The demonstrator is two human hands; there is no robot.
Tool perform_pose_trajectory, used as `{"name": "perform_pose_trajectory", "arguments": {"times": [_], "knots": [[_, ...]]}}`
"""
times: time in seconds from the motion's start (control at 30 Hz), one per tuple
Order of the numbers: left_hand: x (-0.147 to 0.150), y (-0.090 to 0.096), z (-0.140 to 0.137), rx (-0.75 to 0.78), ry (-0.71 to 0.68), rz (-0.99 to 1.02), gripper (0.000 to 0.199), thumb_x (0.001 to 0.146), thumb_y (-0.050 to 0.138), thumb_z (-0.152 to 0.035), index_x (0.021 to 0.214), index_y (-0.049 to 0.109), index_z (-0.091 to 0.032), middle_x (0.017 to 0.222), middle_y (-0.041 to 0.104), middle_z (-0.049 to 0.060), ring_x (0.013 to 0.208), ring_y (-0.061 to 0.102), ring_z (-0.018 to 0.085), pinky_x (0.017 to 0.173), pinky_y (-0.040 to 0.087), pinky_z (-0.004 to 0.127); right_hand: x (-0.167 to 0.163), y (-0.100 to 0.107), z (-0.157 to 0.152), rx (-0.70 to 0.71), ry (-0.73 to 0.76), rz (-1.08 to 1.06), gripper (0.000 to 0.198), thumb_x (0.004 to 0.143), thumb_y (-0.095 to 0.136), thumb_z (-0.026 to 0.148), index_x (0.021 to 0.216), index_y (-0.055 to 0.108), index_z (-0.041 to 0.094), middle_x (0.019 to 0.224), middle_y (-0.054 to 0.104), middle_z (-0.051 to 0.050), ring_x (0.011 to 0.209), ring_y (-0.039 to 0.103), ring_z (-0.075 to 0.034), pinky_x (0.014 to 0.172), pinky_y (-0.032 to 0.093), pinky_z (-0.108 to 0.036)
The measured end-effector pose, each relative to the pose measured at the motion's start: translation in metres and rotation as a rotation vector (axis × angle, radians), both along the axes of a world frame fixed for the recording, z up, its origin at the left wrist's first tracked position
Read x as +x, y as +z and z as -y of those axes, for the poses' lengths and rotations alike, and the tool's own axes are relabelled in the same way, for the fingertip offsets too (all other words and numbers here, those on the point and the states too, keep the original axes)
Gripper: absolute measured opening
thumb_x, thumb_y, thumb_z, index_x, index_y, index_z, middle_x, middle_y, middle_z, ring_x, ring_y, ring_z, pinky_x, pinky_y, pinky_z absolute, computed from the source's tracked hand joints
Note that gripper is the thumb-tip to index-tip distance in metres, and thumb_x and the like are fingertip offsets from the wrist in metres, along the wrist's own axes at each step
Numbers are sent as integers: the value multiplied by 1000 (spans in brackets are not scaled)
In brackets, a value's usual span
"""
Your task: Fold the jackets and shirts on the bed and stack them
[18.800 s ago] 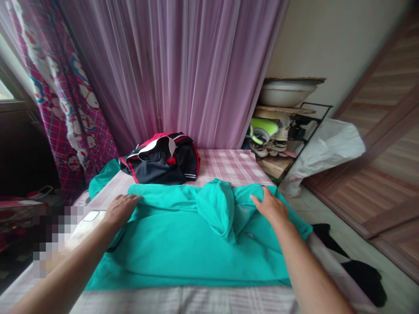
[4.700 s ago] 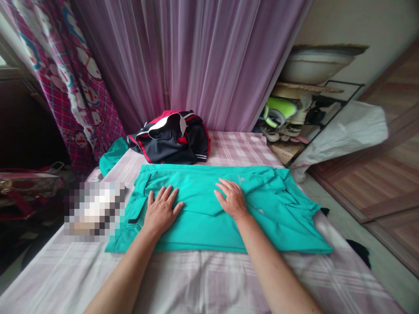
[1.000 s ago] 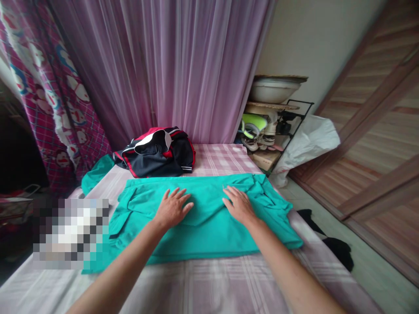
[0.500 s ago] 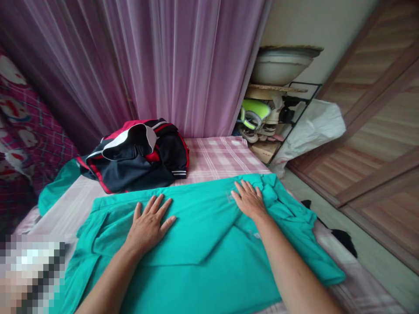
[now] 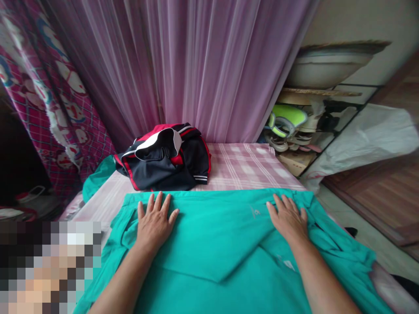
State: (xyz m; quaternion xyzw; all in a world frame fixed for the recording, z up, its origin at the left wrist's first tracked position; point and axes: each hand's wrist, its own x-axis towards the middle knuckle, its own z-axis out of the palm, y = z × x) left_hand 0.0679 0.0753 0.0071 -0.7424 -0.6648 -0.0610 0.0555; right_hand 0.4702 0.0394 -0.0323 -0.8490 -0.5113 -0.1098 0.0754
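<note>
A teal garment [image 5: 209, 244] lies spread on the bed in front of me, with one layer folded over another and small pale prints on it. My left hand [image 5: 155, 220] rests flat on its left part, fingers spread and pointing at the far edge. On the right part, close to the far right corner, my right hand [image 5: 290, 218] lies flat with its fingers apart. Neither hand grips the cloth. Wrinkles run along the garment's left and right sides.
Beyond the garment sits a heap of navy and red clothing [image 5: 163, 163] on the checked bedsheet [image 5: 242, 163]. Purple curtains [image 5: 196, 65] hang behind. At the right stand a shoe rack [image 5: 297, 161] and a white plastic bag [image 5: 369, 139]. A pixelated patch covers the lower left.
The view has turned left. Both hands have slid outward over the garment, farther from each other. The bunched cloth at its far right corner now lies flatter.
</note>
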Motion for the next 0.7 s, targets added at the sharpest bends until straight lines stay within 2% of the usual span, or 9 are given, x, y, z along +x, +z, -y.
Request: {"name": "perform_pose_trajectory", "arguments": {"times": [0.13,0.27,0.37,0.5,0.7], "knots": [[-6,-1,-3,-64,41,13,69,95,37,-61,154,36,-25,160,35,12,148,27,38,117,17,65,1,7,-1,114,76,7,61,98,26,49,148,46,20,152,45,-17,140,37,-35,109,26,-66],[-5,-3,-3,-84,47,26,70,95,35,-62,154,34,-26,161,32,12,148,26,38,116,18,65,-18,19,-4,216,251,57,60,97,32,46,152,40,22,157,38,-14,144,30,-35,112,24,-63],[-5,-2,-2,-104,48,49,71,94,34,-63,154,34,-26,161,32,12,148,25,38,116,18,65,-39,18,-5,83,373,27,58,97,32,45,151,41,27,158,39,-9,145,30,-32,114,25,-58],[-4,0,-2,-111,46,57,71,94,34,-63,154,34,-25,161,31,13,149,25,39,116,17,66,-53,8,-3,-177,398,-37,55,97,30,46,148,46,32,158,40,-4,145,34,-25,116,25,-53],[-4,-1,-3,-117,58,38,70,95,35,-61,155,33,-24,162,30,13,149,23,39,116,17,65,-57,11,0,-197,397,-42,55,98,31,48,148,45,32,159,39,-3,145,32,-25,117,23,-52]]}}
